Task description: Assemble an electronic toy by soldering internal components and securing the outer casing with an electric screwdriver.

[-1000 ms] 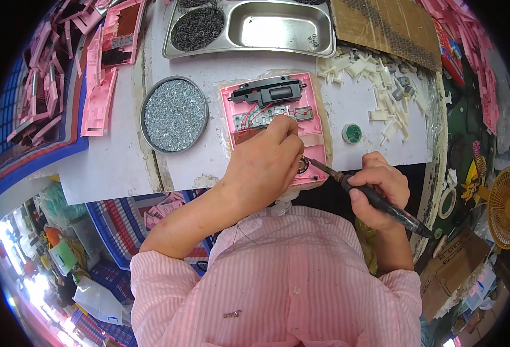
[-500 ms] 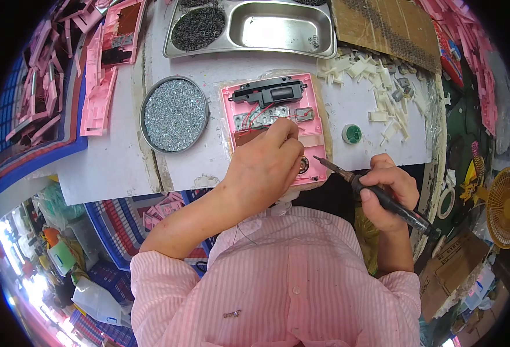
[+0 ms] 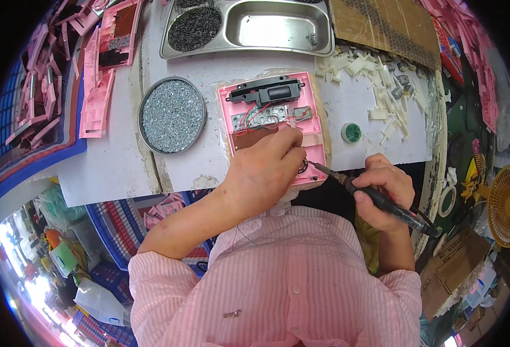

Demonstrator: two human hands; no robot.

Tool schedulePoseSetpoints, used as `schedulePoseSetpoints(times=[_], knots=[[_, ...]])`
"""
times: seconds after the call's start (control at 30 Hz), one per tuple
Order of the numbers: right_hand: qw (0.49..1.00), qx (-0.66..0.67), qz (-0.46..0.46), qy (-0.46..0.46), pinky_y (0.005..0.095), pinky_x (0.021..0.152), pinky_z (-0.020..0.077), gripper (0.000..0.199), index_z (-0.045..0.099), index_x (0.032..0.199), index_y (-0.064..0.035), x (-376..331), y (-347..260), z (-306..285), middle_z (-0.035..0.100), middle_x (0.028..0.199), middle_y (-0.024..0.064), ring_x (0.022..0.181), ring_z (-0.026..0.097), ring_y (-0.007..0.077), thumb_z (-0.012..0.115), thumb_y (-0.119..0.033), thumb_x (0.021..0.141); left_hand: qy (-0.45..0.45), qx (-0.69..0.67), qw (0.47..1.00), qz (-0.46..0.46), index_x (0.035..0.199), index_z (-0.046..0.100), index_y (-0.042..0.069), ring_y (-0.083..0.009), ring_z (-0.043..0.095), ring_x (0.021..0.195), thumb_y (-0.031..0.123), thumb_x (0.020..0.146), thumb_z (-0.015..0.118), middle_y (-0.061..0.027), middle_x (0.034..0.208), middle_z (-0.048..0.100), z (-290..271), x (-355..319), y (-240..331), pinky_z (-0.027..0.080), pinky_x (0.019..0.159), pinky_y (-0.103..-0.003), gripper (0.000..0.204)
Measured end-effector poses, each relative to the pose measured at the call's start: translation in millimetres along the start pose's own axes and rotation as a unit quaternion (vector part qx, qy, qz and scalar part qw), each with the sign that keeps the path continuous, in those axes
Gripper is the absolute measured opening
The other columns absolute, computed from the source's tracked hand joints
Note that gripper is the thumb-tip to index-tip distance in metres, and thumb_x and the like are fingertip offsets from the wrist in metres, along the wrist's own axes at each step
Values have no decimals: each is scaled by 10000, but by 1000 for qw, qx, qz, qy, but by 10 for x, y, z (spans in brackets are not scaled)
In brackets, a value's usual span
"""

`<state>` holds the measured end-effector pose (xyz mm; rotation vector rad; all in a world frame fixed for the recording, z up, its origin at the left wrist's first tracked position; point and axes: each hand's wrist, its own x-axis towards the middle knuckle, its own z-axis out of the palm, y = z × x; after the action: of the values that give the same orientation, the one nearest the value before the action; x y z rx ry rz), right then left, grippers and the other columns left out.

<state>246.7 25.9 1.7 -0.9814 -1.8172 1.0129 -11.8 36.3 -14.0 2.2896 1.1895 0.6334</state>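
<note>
A pink plastic casing (image 3: pixel 318 127) lies on the table in front of me, with a long black part (image 3: pixel 266 92), a metal plate (image 3: pixel 269 117) and red wires inside. My left hand (image 3: pixel 263 168) is over its lower half, thumb and fingers pinched; what they hold is hidden. Beside those fingertips a round dark part (image 3: pixel 303 166) shows in the casing. My right hand (image 3: pixel 385 188) grips a black-handled soldering iron (image 3: pixel 393 208), whose thin tip points left and meets the edge of that round part, or hovers just over it; I cannot tell which.
Left of the casing stands a round dish (image 3: pixel 173 115) of small silvery pieces. A metal tray (image 3: pixel 278 52) with dark small parts lies behind. To the right are a small green-topped pot (image 3: pixel 352 133), white plastic pieces (image 3: pixel 385 110) and cardboard (image 3: pixel 388 32). Pink parts (image 3: pixel 98 104) crowd the left.
The iron has moved slightly left and down, its tip going from the casing's right side to the round part. My left hand stays pinched at nearly the same place.
</note>
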Motion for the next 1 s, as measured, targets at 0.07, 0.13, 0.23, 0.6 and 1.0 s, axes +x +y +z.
schedulePoseSetpoints(times=[0.07, 0.13, 0.23, 0.6, 1.0], knots=[[1000, -2, 3, -3, 313, 566, 367, 191, 701, 890, -41, 10, -5, 7, 461, 592, -1, 587, 436, 187, 759, -68, 710, 5, 4, 1000, 4, 993, 642, 51, -268, 662, 870, 28, 766, 743, -86, 1053, 592, 15, -6, 2, 565, 687, -381, 250], [1000, -3, 4, -5, 314, 568, 371, 194, 702, 891, -44, 24, -6, 13, 462, 590, 1, 587, 438, 189, 760, -69, 708, 6, 7, 1000, 6, 1001, 637, 52, -269, 663, 873, 28, 764, 743, -87, 1062, 591, 20, -5, 6, 565, 688, -381, 261], [1000, -7, 3, -7, 305, 558, 364, 201, 704, 897, -47, 38, 10, 22, 458, 587, 1, 584, 442, 180, 764, -74, 707, 3, 10, 1000, 6, 1003, 634, 51, -270, 664, 874, 31, 763, 742, -87, 1069, 592, 16, 1, 17, 565, 688, -381, 264], [997, 14, 46, 55, 280, 553, 330, 200, 698, 903, 4, -60, -75, -78, 522, 673, 29, 601, 449, 141, 769, -106, 752, 27, 30, 999, 17, 985, 631, 50, -269, 672, 887, 58, 793, 740, -92, 1066, 598, 68, -46, -1, 567, 694, -374, 221], [773, -110, 135, 610, 288, 793, 518, 26, 624, 961, -64, -1726, -302, -2344, 580, 925, 7, 859, 597, 121, 643, -74, 946, 22, 37, 999, 1, 960, 650, 57, -321, 658, 875, -11, 778, 732, -130, 997, 625, 43, -32, 32, 552, 717, -405, 211]])
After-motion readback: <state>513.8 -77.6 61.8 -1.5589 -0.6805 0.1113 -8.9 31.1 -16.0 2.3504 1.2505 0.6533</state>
